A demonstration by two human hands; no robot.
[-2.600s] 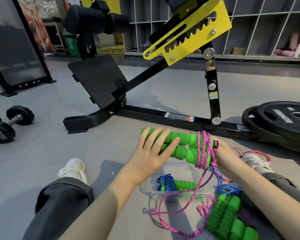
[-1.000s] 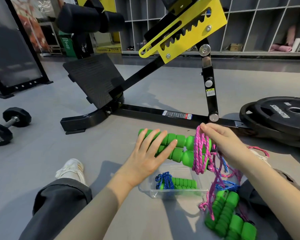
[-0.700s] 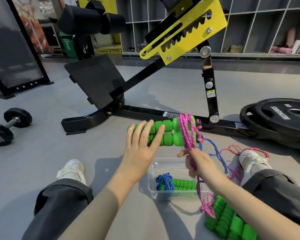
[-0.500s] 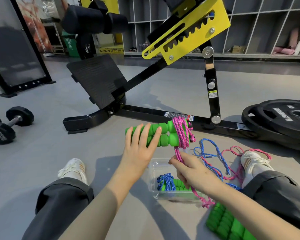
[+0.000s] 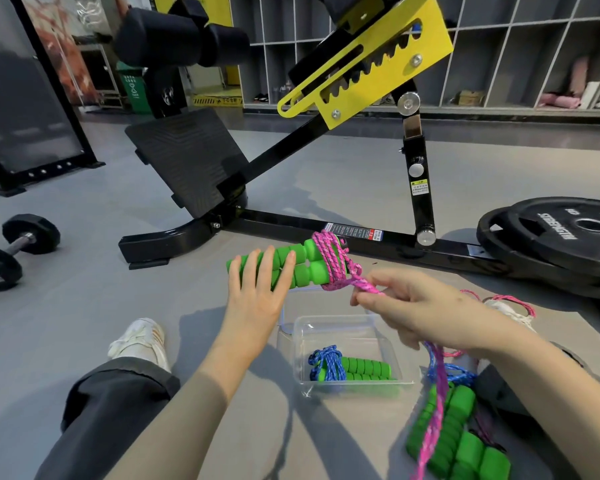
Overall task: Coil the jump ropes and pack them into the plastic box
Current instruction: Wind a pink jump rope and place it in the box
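Observation:
My left hand point(image 5: 257, 299) holds a pair of green foam jump rope handles point(image 5: 302, 268) in the air above the floor. Its fingers lie straight across them and the thumb is hidden underneath. Pink rope point(image 5: 333, 261) is wound in several turns round the handles' right end. My right hand point(image 5: 420, 310) pinches that pink rope just right of the coil, and the slack hangs down past my wrist. The clear plastic box point(image 5: 340, 327) sits on the floor below, with a coiled blue-roped jump rope point(image 5: 354, 368) inside. More green handles point(image 5: 458, 434) with loose blue rope point(image 5: 447, 372) lie at lower right.
A black and yellow exercise bench frame point(image 5: 291, 230) stands just beyond my hands. Black weight plates point(image 5: 568, 237) lie at the right and dumbbells point(image 5: 14, 251) at the left. My legs and white shoe point(image 5: 139, 341) flank the box.
My right hand has circled the handles with the pink rope, adding turns, and now draws the strand out to the right. My left hand has shifted the handles slightly left and away.

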